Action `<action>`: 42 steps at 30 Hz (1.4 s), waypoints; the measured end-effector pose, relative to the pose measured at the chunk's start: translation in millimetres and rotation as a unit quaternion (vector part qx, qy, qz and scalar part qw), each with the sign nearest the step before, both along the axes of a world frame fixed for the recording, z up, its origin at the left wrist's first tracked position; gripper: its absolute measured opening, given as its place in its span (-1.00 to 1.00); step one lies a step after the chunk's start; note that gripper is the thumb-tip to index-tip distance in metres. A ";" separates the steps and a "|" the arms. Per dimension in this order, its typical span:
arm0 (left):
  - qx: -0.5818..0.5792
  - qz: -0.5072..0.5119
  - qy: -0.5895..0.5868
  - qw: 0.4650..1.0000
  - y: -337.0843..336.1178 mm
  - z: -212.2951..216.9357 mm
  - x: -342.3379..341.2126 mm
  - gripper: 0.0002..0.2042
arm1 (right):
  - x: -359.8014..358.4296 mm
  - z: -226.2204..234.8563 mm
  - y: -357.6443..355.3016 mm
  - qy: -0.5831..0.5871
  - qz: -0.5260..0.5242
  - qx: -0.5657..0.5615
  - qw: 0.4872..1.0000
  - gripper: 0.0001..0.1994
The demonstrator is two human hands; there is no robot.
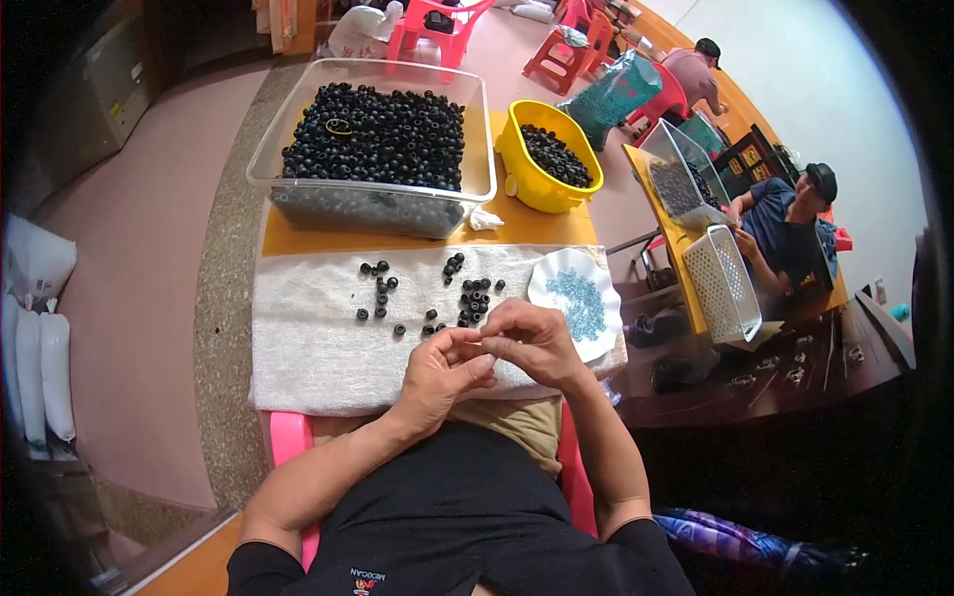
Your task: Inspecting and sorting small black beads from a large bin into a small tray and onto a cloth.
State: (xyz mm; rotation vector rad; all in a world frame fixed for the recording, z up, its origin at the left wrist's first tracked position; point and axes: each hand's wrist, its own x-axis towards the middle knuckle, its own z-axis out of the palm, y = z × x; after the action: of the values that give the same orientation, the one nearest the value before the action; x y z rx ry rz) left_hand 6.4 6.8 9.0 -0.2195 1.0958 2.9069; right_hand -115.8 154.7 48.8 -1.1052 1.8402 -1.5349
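Note:
My left hand point(442, 377) and my right hand point(534, 343) meet above the near part of a white towel point(323, 363), fingertips pinched together. A thin pale sliver shows between them, too small to name. Several loose black beads point(475, 303) lie on the towel just beyond my fingers, with more black beads point(378, 285) scattered to the left. To the right of my right hand, a white scalloped plate point(604, 341) holds small clear light-blue pieces point(576, 298).
Behind the towel stand a large clear plastic bin point(343, 204) full of black beads and a yellow basin point(532, 187) with more. A crumpled white tissue point(485, 219) lies between them. At right, a co-worker point(780, 223) sits by a white perforated basket point(717, 283).

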 end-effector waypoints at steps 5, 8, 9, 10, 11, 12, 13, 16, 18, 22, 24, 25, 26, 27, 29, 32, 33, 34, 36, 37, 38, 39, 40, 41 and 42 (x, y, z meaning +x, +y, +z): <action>-0.053 0.002 0.028 0.998 1.7 -6.8 -2.4 -0.76 | 3.5 -1.6 2.6 -0.099 -0.004 -0.029 0.995 -0.93; -0.076 -0.001 0.031 0.997 1.8 -5.9 -2.3 -0.79 | 2.3 -2.0 6.5 -0.158 -0.010 -0.007 0.987 -0.94; -0.080 -0.004 0.026 0.996 1.8 -5.4 -2.2 -0.80 | 2.3 -2.5 7.5 -0.184 -0.018 0.003 0.983 -0.93; -0.080 -0.004 0.026 0.996 1.9 -5.6 -2.1 -0.80 | 2.3 -2.7 8.3 -0.209 -0.026 0.013 0.978 -0.93; -0.082 0.000 0.030 0.996 2.1 -6.1 -2.1 -0.81 | 2.3 -3.1 9.1 -0.209 -0.025 0.013 0.978 -0.93; -0.084 0.004 0.034 0.996 2.2 -6.3 -2.0 -0.82 | 2.5 -3.6 10.0 -0.225 -0.035 0.015 0.974 -0.92; -0.084 0.003 0.034 0.996 2.1 -5.9 -2.0 -0.82 | 2.7 -4.4 11.1 -0.240 -0.044 0.017 0.970 -0.91; -0.094 -0.008 0.034 0.995 2.2 -5.4 -1.8 -0.83 | 2.9 -9.2 14.9 -0.264 -0.038 -0.013 0.964 -0.90; -0.098 -0.011 0.032 0.995 2.2 -6.4 -1.4 -0.83 | 3.7 -12.3 16.2 -0.258 -0.043 -0.016 0.965 -0.90; -0.097 -0.007 0.033 0.995 2.3 -6.2 -1.2 -0.83 | 4.8 -14.4 17.6 -0.245 -0.045 -0.022 0.968 -0.90; -0.097 -0.011 0.026 0.995 2.6 -6.0 -0.3 -0.84 | 6.4 -14.8 19.7 -0.241 -0.045 -0.014 0.969 -0.90; -0.096 -0.011 0.026 0.995 2.7 -6.3 -0.4 -0.84 | 6.3 -15.2 20.6 -0.238 -0.046 -0.003 0.970 -0.91; -0.097 -0.013 0.022 0.995 2.8 -6.4 -0.5 -0.84 | 6.2 -14.2 21.1 -0.238 -0.047 -0.003 0.970 -0.91; -0.098 -0.014 0.018 0.995 2.9 -6.5 -0.6 -0.85 | 6.5 -12.2 21.6 -0.226 -0.041 0.000 0.973 -0.91; -0.097 -0.015 0.017 0.995 3.7 -5.4 0.4 -0.85 | 8.5 -9.5 23.3 -0.214 -0.036 0.002 0.976 -0.90; -0.096 -0.017 0.019 0.995 4.3 -5.5 1.2 -0.85 | 11.4 -8.5 25.5 -0.226 -0.036 0.009 0.973 -0.86; -0.095 -0.018 0.021 0.995 4.6 -6.0 1.5 -0.85 | 12.3 -8.6 25.8 -0.232 -0.039 0.018 0.972 -0.85; -0.095 -0.018 0.020 0.995 4.7 -7.5 1.2 -0.85 | 12.8 -8.9 25.7 -0.237 -0.041 0.027 0.970 -0.83; -0.097 -0.016 0.032 0.995 5.4 -11.8 0.4 -0.85 | 11.2 -10.2 26.1 -0.241 -0.040 0.033 0.969 -0.83; -0.095 -0.018 0.030 0.995 5.7 -12.3 0.3 -0.85 | 10.0 -11.1 26.9 -0.245 -0.039 0.038 0.968 -0.82; -0.099 -0.016 0.032 0.994 5.5 -12.6 -0.3 -0.85 | 9.1 -12.4 27.6 -0.247 -0.041 0.040 0.967 -0.82; -0.102 -0.014 0.033 0.994 5.0 -12.9 -1.1 -0.85 | 8.0 -13.8 28.1 -0.255 -0.040 0.036 0.965 -0.83; -0.099 -0.017 0.029 0.994 4.6 -12.3 -0.9 -0.85 | 7.8 -15.4 29.3 -0.265 -0.039 0.033 0.963 -0.83; -0.100 -0.016 0.025 0.995 3.4 -10.6 -1.1 -0.85 | 6.4 -16.6 30.1 -0.260 -0.049 0.037 0.964 -0.82; -0.101 -0.016 0.020 0.995 2.3 -8.8 -1.7 -0.85 | 4.6 -17.3 30.8 -0.264 -0.048 0.029 0.963 -0.81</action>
State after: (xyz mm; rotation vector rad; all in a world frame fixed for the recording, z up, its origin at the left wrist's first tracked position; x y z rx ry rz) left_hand 4.6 9.2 0.1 -0.1474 1.3880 2.7834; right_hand -111.2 185.4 31.6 -0.5103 1.5683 -1.6219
